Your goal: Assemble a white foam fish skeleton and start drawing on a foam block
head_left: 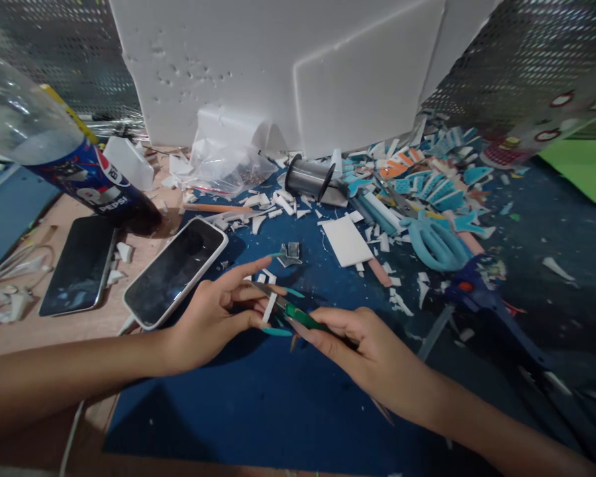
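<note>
My left hand [213, 315] pinches a small white strip [269, 308], which looks like foam board, between thumb and fingers, with the index finger stretched out above it. In my right hand [377, 351] is a green-handled craft knife [298, 314], its blade pointing left and meeting the strip. Both hands are over a dark blue mat [218, 417]. Long teal nails show on the left hand. Just beyond the fingertips lies a small clear piece [293, 250], and farther right a white foam rectangle [346, 240].
Two phones [79, 265] [176, 271] and a Pepsi bottle [99, 179] are at left. A wire spool [308, 177] stands at the back. Blue-handled scissors [434, 244], a glue gun [496, 318] and several patterned blue pieces [440, 189] are at right. White scraps litter the mat; a white foam sheet [218, 59] stands behind.
</note>
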Demonstrator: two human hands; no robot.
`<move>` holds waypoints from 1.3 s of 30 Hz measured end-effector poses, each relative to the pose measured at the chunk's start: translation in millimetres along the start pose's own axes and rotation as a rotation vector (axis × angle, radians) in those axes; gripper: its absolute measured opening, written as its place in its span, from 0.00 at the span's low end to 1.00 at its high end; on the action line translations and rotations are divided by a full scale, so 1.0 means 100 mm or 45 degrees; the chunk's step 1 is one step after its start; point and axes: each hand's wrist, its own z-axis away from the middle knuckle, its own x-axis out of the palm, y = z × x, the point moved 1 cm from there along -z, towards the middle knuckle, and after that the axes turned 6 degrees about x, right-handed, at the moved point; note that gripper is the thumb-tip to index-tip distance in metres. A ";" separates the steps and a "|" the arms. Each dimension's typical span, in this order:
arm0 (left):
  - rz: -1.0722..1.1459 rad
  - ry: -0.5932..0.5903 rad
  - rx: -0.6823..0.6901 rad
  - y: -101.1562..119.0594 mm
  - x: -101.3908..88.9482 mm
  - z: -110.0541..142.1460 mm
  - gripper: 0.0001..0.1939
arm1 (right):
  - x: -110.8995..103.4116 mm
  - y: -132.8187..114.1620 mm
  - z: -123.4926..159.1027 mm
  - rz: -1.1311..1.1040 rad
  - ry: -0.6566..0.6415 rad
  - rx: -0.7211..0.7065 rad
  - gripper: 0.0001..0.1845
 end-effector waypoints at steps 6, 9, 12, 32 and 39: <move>0.123 0.120 0.024 0.04 0.01 -0.01 0.38 | -0.01 -0.02 0.01 -0.035 0.036 -0.028 0.23; 0.107 0.192 0.016 0.07 0.00 -0.02 0.40 | -0.02 -0.01 0.01 -0.055 0.039 -0.025 0.22; 0.085 0.201 -0.022 0.08 0.00 -0.04 0.42 | -0.03 0.00 0.01 -0.044 0.052 -0.017 0.22; -0.002 0.163 -0.035 0.05 -0.03 -0.07 0.44 | 0.00 0.01 0.02 0.024 0.037 0.001 0.23; -0.095 0.081 -0.110 0.03 -0.01 -0.04 0.44 | 0.04 0.04 0.01 0.085 0.027 0.004 0.22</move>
